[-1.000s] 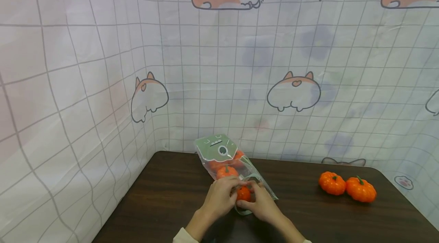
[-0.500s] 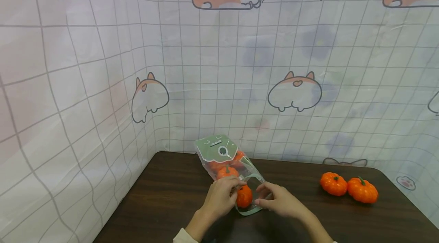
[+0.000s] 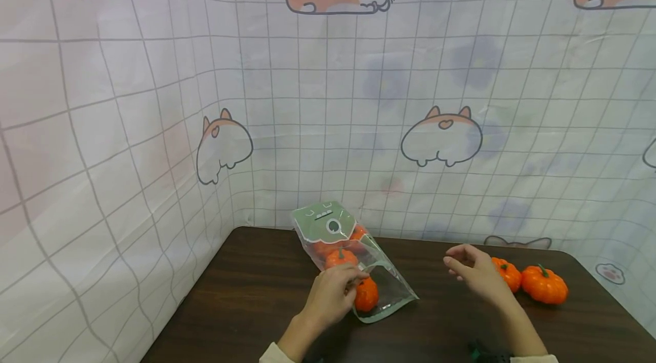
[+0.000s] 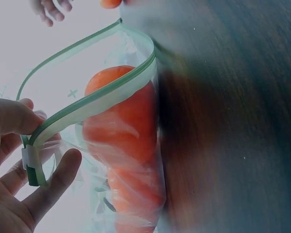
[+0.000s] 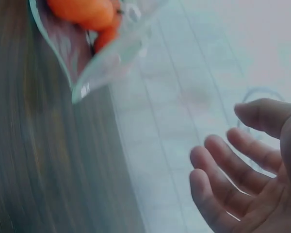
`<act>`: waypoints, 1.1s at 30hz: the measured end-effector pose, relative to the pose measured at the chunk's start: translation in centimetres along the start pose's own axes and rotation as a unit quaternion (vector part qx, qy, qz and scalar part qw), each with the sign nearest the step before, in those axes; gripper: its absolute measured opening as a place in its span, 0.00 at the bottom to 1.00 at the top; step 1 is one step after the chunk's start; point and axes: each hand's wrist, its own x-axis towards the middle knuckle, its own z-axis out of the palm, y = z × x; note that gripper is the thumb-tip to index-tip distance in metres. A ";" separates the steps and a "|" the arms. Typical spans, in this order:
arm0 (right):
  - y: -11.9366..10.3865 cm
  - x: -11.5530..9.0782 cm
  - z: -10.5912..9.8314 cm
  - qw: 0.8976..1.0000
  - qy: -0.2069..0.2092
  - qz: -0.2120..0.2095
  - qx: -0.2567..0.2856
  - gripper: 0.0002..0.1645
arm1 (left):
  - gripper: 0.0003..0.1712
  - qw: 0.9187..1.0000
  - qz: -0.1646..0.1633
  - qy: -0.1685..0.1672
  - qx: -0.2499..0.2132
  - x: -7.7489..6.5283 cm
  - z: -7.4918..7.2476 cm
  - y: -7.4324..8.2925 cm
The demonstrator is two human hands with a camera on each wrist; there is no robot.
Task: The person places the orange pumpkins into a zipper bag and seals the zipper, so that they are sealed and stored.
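Bench [image 3: 256,294]: bag [image 3: 319,227] lying left of centre, mouth toward the person. Pumpkins [image 3: 367,296] inside, one nearest the mouth, others behind. Left hand [image 3: 332,292] at mouth's left edge. Far right, pumpkin pair [image 3: 544,285], side by side. Right hand [image 3: 476,272] between bag and pair. Backdrop cloth [image 3: 348,123] behind.

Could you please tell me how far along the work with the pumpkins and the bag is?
Already done, it seems: several bagged pumpkins lie inside the clear bag. In hand: the left hand grips the bag's edge by the white slider; the right hand holds nothing. Left, probably: the two loose pumpkins on the table, and closing the bag, whose mouth is open.
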 end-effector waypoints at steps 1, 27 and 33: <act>0.5 0.1 -0.4 1.000 0.009 0.007 -0.005 0.24 | 0.19 1.000 0.001 0.001 0.000 0.0 0.0 0.0; 7.4 -1.1 -5.9 0.981 0.140 0.130 -0.018 0.39 | 0.17 1.000 0.012 0.020 0.014 -0.1 -0.1 -0.2; 8.0 -1.0 -6.1 0.979 0.135 0.148 -0.035 0.41 | 0.17 1.000 0.008 0.018 0.009 -0.1 -0.1 -0.2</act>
